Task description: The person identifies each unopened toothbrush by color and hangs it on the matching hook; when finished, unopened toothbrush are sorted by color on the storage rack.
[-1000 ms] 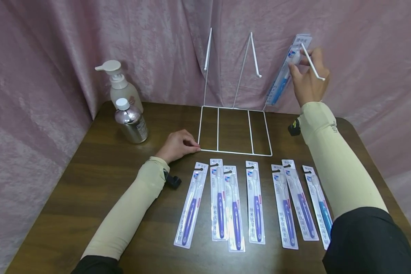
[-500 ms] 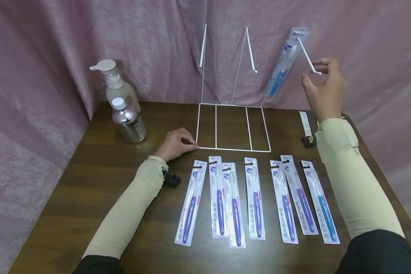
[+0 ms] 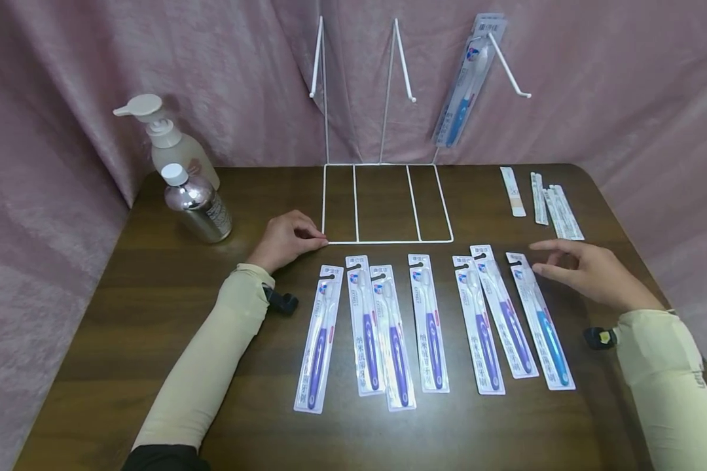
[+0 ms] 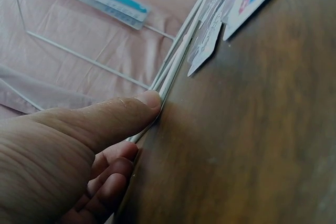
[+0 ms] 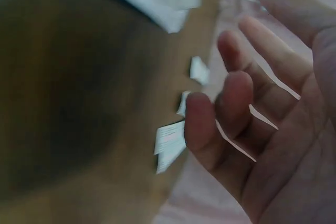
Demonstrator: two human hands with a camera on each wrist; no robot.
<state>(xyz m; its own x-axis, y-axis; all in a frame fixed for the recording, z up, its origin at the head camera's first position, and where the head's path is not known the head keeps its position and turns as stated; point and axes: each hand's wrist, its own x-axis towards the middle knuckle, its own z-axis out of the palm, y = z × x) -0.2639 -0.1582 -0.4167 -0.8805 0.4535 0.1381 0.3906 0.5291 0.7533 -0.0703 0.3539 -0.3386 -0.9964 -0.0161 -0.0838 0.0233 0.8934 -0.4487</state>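
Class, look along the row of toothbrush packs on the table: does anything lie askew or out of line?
Yes. The leftmost pack tilts away from the row, and the third pack overlaps the second pack. The three packs on the right fan out, their tops crowded together by the right hand.

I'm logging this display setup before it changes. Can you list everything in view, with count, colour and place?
Hanging toothbrush pack: one, blue brush, on the rack's right hook.
Wire rack: one, white, at the back middle of the table, three hooks up top.
Purple toothbrush packs: six, flat in a row at the table's front.
Blue toothbrush pack: one, right end of that row.
Pump bottle: one, cream, back left.
Silver bottle: one, white cap, in front of the pump bottle.
Small sachets: about four, white, back right.
Table: one, dark brown wood.
Curtain: pink, behind.
Left hand: fingers pinch the rack's front left corner.
Right hand: open, over the blue pack's top.
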